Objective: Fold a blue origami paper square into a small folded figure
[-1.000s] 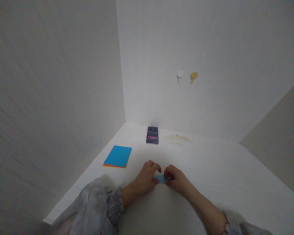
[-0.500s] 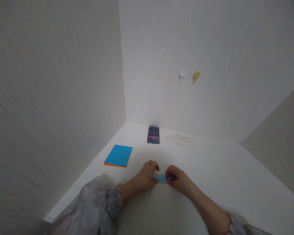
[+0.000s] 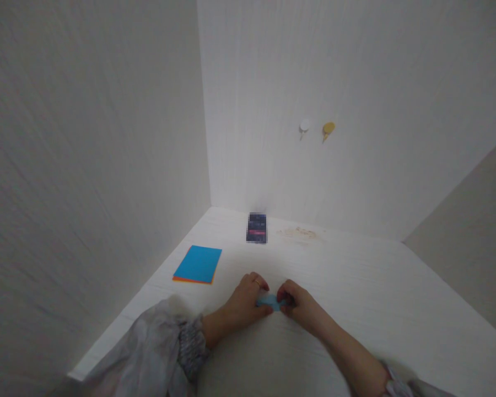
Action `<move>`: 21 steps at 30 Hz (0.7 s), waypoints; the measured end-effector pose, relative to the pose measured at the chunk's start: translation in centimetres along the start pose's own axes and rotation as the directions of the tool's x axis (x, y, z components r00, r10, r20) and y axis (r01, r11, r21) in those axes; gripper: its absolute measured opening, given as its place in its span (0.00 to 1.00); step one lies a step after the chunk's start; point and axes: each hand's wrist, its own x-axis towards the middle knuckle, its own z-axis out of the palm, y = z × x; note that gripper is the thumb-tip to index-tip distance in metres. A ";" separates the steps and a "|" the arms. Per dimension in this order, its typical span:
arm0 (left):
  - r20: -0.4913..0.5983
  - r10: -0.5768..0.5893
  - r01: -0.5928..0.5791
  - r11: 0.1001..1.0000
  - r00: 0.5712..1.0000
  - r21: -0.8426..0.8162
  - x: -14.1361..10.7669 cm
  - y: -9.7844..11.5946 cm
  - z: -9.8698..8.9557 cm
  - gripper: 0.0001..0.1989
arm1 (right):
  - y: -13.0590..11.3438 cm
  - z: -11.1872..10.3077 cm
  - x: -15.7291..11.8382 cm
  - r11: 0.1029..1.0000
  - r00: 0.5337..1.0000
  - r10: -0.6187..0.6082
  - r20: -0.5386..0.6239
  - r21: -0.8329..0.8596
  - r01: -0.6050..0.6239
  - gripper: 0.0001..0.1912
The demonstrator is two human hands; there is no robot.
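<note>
A small piece of folded light-blue paper is held low over the white table, between my two hands. My left hand, with a ring on one finger, grips its left end; the thumb lies along the near edge and the fingers curl over the far side. At the right end, my right hand pinches the paper between thumb and bent fingers. Both palms and part of the paper's ends are hidden from view.
To the left lies a stack of paper sheets, blue on top with orange edges below. A dark, blurred-out phone-like object rests near the back wall. Two hooks, one white and one yellow, are on that wall. Brownish marks stain the table.
My left thumb has slid right along the paper's near edge, closer to my right hand. Both hands still hold the paper. The whole view has shifted slightly.
</note>
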 end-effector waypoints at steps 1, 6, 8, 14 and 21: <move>0.000 -0.017 0.017 1.000 1.000 0.012 0.0 0.2 0.1 0.17 | 0.0 0.0 -0.1 1.000 1.000 -0.012 -0.002 0.017 0.012 0.12; 0.004 -0.098 0.098 0.995 0.995 0.006 0.3 0.8 0.1 0.16 | 0.2 0.0 -0.8 0.996 0.998 -0.064 -0.015 0.065 0.065 0.13; 0.011 -0.092 0.092 0.996 0.996 -0.001 0.3 0.7 0.1 0.15 | 0.1 0.1 -0.8 0.994 0.994 -0.098 -0.049 0.046 0.100 0.13; -0.002 -0.062 0.062 0.998 0.998 -0.016 0.3 0.4 0.2 0.15 | -1.0 0.4 -0.9 0.983 0.984 -0.176 -0.030 -0.064 0.174 0.11; 0.029 -0.051 0.050 0.998 0.998 0.029 0.2 0.5 0.2 0.13 | -0.4 0.8 -0.7 0.991 0.991 -0.118 -0.066 -0.071 0.113 0.09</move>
